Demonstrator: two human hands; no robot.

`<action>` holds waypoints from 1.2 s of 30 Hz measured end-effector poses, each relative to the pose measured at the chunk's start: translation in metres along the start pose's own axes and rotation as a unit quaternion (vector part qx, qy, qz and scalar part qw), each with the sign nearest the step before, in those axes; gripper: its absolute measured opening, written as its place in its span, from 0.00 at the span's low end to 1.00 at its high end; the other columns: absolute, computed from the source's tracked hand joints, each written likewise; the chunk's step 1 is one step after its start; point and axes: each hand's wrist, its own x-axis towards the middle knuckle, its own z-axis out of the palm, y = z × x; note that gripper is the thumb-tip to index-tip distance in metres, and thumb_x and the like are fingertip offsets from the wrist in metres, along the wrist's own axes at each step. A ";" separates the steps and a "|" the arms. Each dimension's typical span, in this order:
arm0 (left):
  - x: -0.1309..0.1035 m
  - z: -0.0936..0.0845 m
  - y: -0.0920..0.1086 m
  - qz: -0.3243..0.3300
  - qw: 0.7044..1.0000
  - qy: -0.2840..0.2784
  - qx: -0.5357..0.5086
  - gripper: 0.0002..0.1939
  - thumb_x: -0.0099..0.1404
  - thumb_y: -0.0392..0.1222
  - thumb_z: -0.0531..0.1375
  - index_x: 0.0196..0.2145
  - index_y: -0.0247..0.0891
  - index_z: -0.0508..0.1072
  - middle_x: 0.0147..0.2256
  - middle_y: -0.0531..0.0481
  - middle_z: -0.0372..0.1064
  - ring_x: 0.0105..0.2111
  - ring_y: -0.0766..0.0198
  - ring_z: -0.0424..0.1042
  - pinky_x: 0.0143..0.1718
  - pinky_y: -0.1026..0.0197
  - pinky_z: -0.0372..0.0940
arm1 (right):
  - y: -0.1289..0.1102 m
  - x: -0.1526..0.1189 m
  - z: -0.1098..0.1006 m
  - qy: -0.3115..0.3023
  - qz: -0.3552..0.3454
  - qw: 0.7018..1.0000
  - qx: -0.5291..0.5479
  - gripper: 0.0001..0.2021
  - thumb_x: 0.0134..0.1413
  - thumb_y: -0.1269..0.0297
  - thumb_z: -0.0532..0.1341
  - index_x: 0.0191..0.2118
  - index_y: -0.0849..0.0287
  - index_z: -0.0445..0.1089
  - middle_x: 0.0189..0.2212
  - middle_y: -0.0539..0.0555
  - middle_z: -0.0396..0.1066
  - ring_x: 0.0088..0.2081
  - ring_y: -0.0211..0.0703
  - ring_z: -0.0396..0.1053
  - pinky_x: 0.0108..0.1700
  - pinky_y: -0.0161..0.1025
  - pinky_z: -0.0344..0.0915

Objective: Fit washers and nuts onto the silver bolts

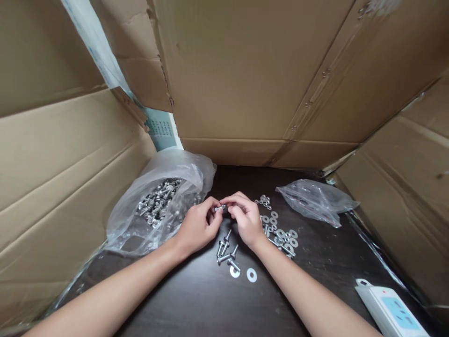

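Note:
My left hand is closed on a small metal bolt, which lies sideways between thumb and fingers. Touching or very near the bolt's right end are the pinched fingers of my right hand; whether they hold a small part is too small to tell. Just below the hands, several bolts lie on the dark table, with two flat washers beside them. A pile of washers, bolts and nuts is partly hidden behind my right wrist.
An open plastic bag full of bolts stands at the left. Small nuts and a crumpled clear bag lie to the right. A white power strip is at the lower right. Cardboard walls surround the table.

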 end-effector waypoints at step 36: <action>-0.001 0.001 -0.003 0.002 1.000 -0.003 0.009 0.04 0.70 0.38 0.56 0.38 0.38 0.71 0.25 0.55 0.70 0.23 0.66 0.69 0.28 0.65 0.62 | 0.005 0.006 -0.003 0.032 0.063 0.996 0.055 0.08 0.45 0.66 0.59 0.26 0.58 0.77 0.25 0.50 0.67 0.23 0.36 0.58 0.26 0.37 0.56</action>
